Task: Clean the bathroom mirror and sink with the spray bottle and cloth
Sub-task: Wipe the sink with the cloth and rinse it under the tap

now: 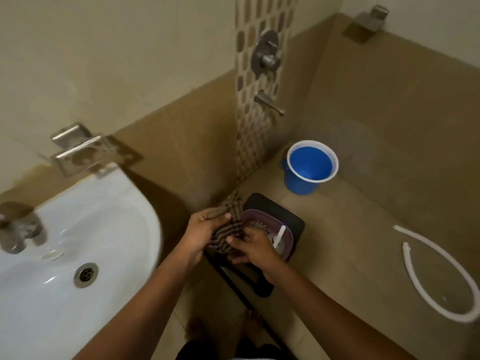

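While both hands work the cloth (228, 231) over a purple tub (270, 229) on a dark stool (285, 214), the job looks mid-way at best, in my judgement. Left hand (200, 231) pinches the upper bunch of cloth w/ thumb and fingers; right hand (249, 246) has fingers curled round the lower part, so both grips are grasping cloth, neither released. Looks like wringing or folding, can't tell which.

Progress, as far as can be judged: sink (78, 229) to the left shows a glossy white bowl w/ highlights, maybe wet, but can't say if it's been wiped. Mirror isn't in view, so no call on that. Spray bottle not clearly seen either; a white stick-like piece (279, 236) sits in the tub, unclear what it is. So 2 surfaces may be left to do, or 1, can't confirm.

Cloth: brown w/ dark stripes or checks, scrunched and twisted, 1 end poking up above the left hand, another trailing over the tub rim. Soft, limp, prob. damp, though wetness can't be confirmed.

Nearby: tap (20, 227) at sink's left edge, drain (86, 274) in the bowl, blue bucket (309, 167) on the floor well apart from the hands, white hose (439, 276) lying curved on the floor at right.
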{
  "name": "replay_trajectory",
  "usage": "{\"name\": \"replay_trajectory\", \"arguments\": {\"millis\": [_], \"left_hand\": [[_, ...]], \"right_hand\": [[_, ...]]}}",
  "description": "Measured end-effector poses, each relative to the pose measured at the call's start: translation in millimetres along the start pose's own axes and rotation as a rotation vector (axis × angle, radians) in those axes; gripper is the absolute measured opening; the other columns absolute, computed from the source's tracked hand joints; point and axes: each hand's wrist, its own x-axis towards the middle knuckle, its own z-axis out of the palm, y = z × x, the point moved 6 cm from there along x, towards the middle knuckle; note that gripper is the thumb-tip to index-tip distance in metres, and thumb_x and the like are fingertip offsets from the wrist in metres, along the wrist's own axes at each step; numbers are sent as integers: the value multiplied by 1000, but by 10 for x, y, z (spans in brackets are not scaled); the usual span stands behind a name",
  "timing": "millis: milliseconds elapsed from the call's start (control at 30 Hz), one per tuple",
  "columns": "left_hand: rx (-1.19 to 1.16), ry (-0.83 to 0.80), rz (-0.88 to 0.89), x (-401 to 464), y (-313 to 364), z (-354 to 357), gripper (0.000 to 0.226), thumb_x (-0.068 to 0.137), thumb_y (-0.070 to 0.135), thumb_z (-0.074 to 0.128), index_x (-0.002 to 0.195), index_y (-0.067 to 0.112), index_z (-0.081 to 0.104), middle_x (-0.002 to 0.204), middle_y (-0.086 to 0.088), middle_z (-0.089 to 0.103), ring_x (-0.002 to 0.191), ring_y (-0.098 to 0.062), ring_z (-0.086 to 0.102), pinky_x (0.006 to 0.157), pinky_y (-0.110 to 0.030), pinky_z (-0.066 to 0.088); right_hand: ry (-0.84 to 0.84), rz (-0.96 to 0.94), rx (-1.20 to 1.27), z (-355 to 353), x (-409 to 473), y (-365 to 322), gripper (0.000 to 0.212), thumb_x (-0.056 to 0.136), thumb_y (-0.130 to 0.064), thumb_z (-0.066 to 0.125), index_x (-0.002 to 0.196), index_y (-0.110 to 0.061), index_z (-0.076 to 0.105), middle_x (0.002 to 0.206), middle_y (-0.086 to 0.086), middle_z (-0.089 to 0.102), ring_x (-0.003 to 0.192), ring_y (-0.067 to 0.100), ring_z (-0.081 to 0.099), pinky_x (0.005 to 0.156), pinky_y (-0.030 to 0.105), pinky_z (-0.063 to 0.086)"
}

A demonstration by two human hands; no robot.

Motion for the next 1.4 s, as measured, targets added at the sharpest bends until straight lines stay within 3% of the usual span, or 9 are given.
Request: {"name": "replay_trajectory", "arguments": {"millis": [167,333,467,600,700,800,967,1233,1400], "left_hand": [[313,-192,-172,512,-365,381,35,82,-2,71,114,10,71,108,-9,75,103,-26,70,85,-36,55],[554,-239,-174,1074,-661,553,43,79,-17,64,119,-2,65,113,-16,70,110,-32,65,93,-42,55],[726,-254,-115,1434,-848,633,48,79,-14,68,125,-2,63,119,-15,68,113,-29,62,93,-36,51],[840,-252,-115,1749,-1126,648,41,84,-14,60,124,-5,61,114,-11,65,99,-21,57,83,-28,46],[884,-231,-156,1988,-1403,622,41,85,-13,52,123,-3,62,112,-14,64,101,-25,58,89,-36,50],[953,-232,-171,2247,-1687,604,42,81,-4,52,121,4,64,118,-18,66,112,-35,61,98,-47,51],[1020,-226,-159,2443,-1932,733,38,86,-7,51,121,1,64,123,-22,64,115,-38,58,102,-46,47],[1267,-236,-123,2653,-2258,717,29,94,3,51,121,-3,61,127,-23,62,118,-38,58,100,-41,44],[1449,-253,-8,2677,-2300,723,49,92,4,54,139,-2,43,137,-25,54,123,-39,55,101,-42,44]], "right_hand": [[208,87,115,-424,227,323,25,94,-10,64,119,-7,62,109,6,70,96,18,70,75,31,62],[316,185,103,-642,517,640,7,93,-15,67,91,-20,62,101,3,68,88,17,68,69,25,60],[410,236,-44,-805,797,895,19,86,-21,74,83,-32,58,101,4,71,99,25,68,94,46,55],[470,285,-110,-868,968,1078,18,86,-19,74,102,-18,65,110,9,70,106,25,64,101,42,50],[497,277,-144,-887,1019,1203,31,89,-15,71,117,-4,64,110,13,70,104,25,65,97,32,50],[534,281,-210,-916,1056,1365,34,89,-16,70,120,-4,64,112,12,70,104,24,65,86,21,44],[557,262,-249,-934,1160,1535,32,92,-15,65,122,-5,63,107,12,72,95,20,64,81,19,43],[571,226,-229,-869,1313,1675,25,91,-17,66,115,-11,65,97,6,72,89,17,66,88,31,54],[581,217,-283,-897,1310,1713,24,93,-16,62,117,-9,65,106,6,72,95,20,66,89,24,50]]}}
